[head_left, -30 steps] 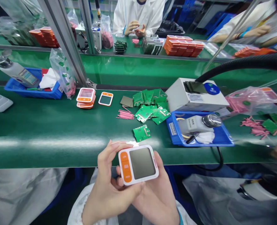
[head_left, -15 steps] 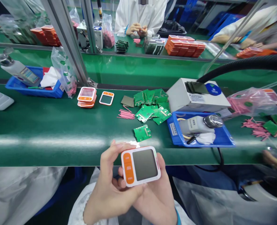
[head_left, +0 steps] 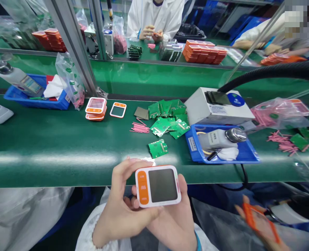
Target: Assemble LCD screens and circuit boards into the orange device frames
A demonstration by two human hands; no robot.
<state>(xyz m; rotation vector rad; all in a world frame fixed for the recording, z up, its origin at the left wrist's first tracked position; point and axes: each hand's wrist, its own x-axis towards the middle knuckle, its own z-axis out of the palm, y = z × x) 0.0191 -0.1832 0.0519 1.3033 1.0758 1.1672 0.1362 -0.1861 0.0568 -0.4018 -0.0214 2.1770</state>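
Between my two hands is a white and orange device (head_left: 162, 186) with a grey screen and an orange strip of buttons on its left side. My left hand (head_left: 125, 202) grips its left end, fingers along the top and behind, thumb along the lower edge. From below and the right, my right hand (head_left: 174, 216) cups it, with fingertips showing past the right edge. Just beyond the device, a single green circuit board (head_left: 158, 148) lies on the bench. Farther back are a pile of green circuit boards (head_left: 167, 113) and several thin pink strips (head_left: 139, 128).
A stack of orange-white frames (head_left: 96, 109) stands beside a single frame (head_left: 118, 109). To the right, a blue tray (head_left: 192, 143) holds a bottle, near a white box (head_left: 205, 108). A co-worker's hand at lower right holds an orange frame (head_left: 260, 221). A metal post (head_left: 73, 45) rises behind.
The device has tilted slightly level in my hands, which keep their grip. At the lower right, a co-worker's hand with an orange frame has come into view.
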